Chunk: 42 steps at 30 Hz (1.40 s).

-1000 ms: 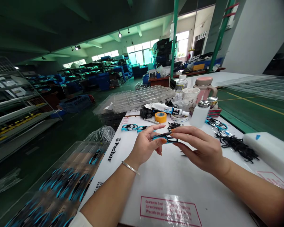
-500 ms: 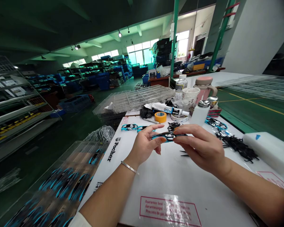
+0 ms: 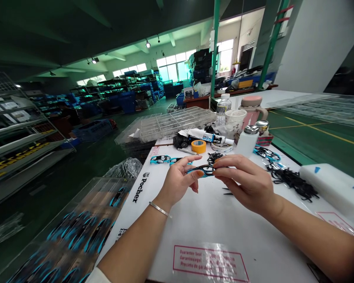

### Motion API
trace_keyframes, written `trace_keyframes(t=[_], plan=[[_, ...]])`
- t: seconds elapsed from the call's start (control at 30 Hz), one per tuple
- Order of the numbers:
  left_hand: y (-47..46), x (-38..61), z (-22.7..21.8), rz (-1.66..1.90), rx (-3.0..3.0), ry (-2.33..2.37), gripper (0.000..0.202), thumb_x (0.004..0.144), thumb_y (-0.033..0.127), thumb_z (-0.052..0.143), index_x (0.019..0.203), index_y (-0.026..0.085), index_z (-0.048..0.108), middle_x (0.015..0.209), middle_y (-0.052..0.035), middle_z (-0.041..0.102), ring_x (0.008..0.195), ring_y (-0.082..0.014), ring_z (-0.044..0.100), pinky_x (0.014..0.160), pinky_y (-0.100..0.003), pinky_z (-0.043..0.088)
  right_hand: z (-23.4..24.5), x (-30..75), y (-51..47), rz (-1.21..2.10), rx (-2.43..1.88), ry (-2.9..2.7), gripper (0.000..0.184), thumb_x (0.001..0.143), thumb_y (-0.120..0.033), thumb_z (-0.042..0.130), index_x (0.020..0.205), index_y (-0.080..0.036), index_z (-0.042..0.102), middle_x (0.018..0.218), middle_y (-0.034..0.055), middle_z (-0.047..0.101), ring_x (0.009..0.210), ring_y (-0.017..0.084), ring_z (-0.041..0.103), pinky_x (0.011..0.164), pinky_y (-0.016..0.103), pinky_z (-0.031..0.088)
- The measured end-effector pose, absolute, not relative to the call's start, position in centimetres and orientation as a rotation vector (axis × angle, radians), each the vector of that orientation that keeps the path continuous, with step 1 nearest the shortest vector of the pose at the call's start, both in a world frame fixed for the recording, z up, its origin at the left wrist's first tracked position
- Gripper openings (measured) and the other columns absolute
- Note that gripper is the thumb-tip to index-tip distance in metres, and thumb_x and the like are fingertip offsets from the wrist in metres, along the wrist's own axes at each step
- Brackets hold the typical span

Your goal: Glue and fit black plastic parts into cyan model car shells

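Observation:
Between my two hands, above the white table, is a slim blue-and-black plastic part (image 3: 205, 171) with openings in it. My left hand (image 3: 178, 180) pinches its left end between thumb and fingers. The fingers of my right hand (image 3: 245, 181) close on its right end and hide that side. Beyond my left hand lie similar blue-and-black parts (image 3: 160, 159). A small pile of thin black pieces (image 3: 214, 157) sits just behind the held part. Dark pointed tool tips (image 3: 227, 192) show beneath my right hand, which covers the rest of that tool.
Behind my hands are orange tape (image 3: 198, 146), a glue tube (image 3: 214, 137), a white dispenser bottle (image 3: 247, 140) and a pink mug (image 3: 251, 109). At right lie loose black pieces (image 3: 295, 182) and white foam (image 3: 332, 184). Clear trays (image 3: 106, 184) of blue parts stand lower left.
My hands and the held part appear slightly farther left, along with the whole view. The grip of both hands looks almost the same.

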<state>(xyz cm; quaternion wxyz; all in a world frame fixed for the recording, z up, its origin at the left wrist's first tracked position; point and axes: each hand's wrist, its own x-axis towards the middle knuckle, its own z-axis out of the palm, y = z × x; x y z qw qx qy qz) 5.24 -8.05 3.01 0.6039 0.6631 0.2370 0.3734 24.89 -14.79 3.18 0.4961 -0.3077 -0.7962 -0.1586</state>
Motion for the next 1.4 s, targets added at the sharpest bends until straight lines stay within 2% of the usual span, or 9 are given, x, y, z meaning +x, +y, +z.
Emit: trace_keyframes(t=[0.17, 0.3, 0.47, 0.63, 0.8, 1.0, 1.13, 1.23, 1.4], plan=[[-7.9, 4.9, 3.3, 0.869, 1.520, 0.600, 0.065, 0.079, 0.055, 0.070, 0.129, 0.014, 0.055, 0.081, -0.0081, 0.069, 0.050, -0.0096, 0.054, 0.050, -0.024, 0.051, 2.6, 25.7, -14.5, -0.293, -0.856, -1.742, 0.031, 0.088, -0.014, 0.069, 0.117, -0.020, 0.061, 0.109, 0.0080, 0.064, 0.099, 0.021, 0.062, 0.084, 0.035, 0.053], [-7.7, 4.7, 3.4, 0.893, 1.507, 0.615, 0.064, 0.079, 0.055, 0.070, 0.126, 0.014, 0.056, 0.086, -0.0111, 0.071, 0.050, -0.0097, 0.054, 0.049, -0.023, 0.050, 2.0, 26.4, -14.0, -0.159, -0.929, -1.595, 0.010, 0.092, -0.014, 0.063, 0.100, -0.020, 0.063, 0.098, 0.0048, 0.065, 0.093, 0.019, 0.063, 0.080, 0.032, 0.053], [-7.7, 4.7, 3.3, 0.901, 1.510, 0.620, 0.063, 0.080, 0.056, 0.069, 0.126, 0.015, 0.057, 0.079, -0.0098, 0.070, 0.055, -0.0136, 0.059, 0.049, -0.023, 0.050, 1.1, 26.9, -13.5, -0.029, -1.005, -1.525, 0.004, 0.094, -0.020, 0.061, 0.093, -0.021, 0.065, 0.091, 0.0033, 0.067, 0.086, 0.019, 0.065, 0.075, 0.031, 0.054], [-7.7, 4.5, 3.3, 0.909, 1.509, 0.619, 0.061, 0.080, 0.055, 0.069, 0.125, 0.015, 0.057, 0.085, -0.0110, 0.071, 0.050, -0.0094, 0.055, 0.052, -0.023, 0.049, 0.7, 27.2, -13.3, 0.015, -1.044, -1.520, 0.013, 0.097, -0.028, 0.058, 0.093, -0.022, 0.068, 0.088, 0.0033, 0.067, 0.079, 0.019, 0.065, 0.070, 0.030, 0.053], [-7.6, 4.6, 3.2, 0.922, 1.509, 0.619, 0.063, 0.079, 0.056, 0.069, 0.125, 0.015, 0.058, 0.084, -0.0106, 0.071, 0.050, -0.0104, 0.056, 0.051, -0.023, 0.049, 0.9, 27.3, -13.4, 0.033, -1.011, -1.514, 0.019, 0.099, -0.032, 0.055, 0.090, -0.022, 0.068, 0.084, 0.0028, 0.067, 0.080, 0.019, 0.065, 0.069, 0.031, 0.053], [-7.6, 4.6, 3.2, 0.931, 1.512, 0.622, 0.060, 0.081, 0.055, 0.069, 0.125, 0.015, 0.058, 0.084, -0.0101, 0.071, 0.052, -0.0109, 0.057, 0.052, -0.023, 0.050, 1.3, 27.1, -13.5, -0.006, -1.017, -1.528, 0.019, 0.100, -0.028, 0.053, 0.089, -0.022, 0.067, 0.083, 0.0019, 0.066, 0.077, 0.018, 0.065, 0.067, 0.030, 0.052], [-7.6, 4.7, 3.3, 0.939, 1.525, 0.644, 0.062, 0.080, 0.055, 0.069, 0.125, 0.015, 0.058, 0.078, -0.0079, 0.070, 0.056, -0.0135, 0.060, 0.052, -0.023, 0.050, 2.3, 26.2, -14.2, -0.261, -0.956, -1.561, 0.006, 0.094, -0.019, 0.060, 0.097, -0.022, 0.065, 0.100, 0.0053, 0.065, 0.095, 0.023, 0.063, 0.083, 0.038, 0.053], [-7.8, 4.8, 3.3, 0.952, 1.541, 0.639, 0.063, 0.079, 0.054, 0.071, 0.126, 0.014, 0.058, 0.076, -0.0067, 0.068, 0.055, -0.0129, 0.059, 0.051, -0.024, 0.049, 3.0, 25.3, -14.8, -0.523, -0.890, -1.723, 0.020, 0.087, -0.012, 0.066, 0.104, -0.023, 0.067, 0.110, 0.0073, 0.063, 0.108, 0.028, 0.059, 0.094, 0.047, 0.049], [-8.1, 5.1, 3.3, 0.951, 1.560, 0.624, 0.066, 0.079, 0.053, 0.071, 0.128, 0.013, 0.056, 0.079, -0.0063, 0.068, 0.049, -0.0087, 0.051, 0.050, -0.023, 0.048, 2.9, 24.4, -14.9, -0.630, -0.823, -1.876, 0.029, 0.084, -0.008, 0.070, 0.108, -0.023, 0.067, 0.112, 0.0085, 0.063, 0.115, 0.031, 0.053, 0.095, 0.050, 0.050]])
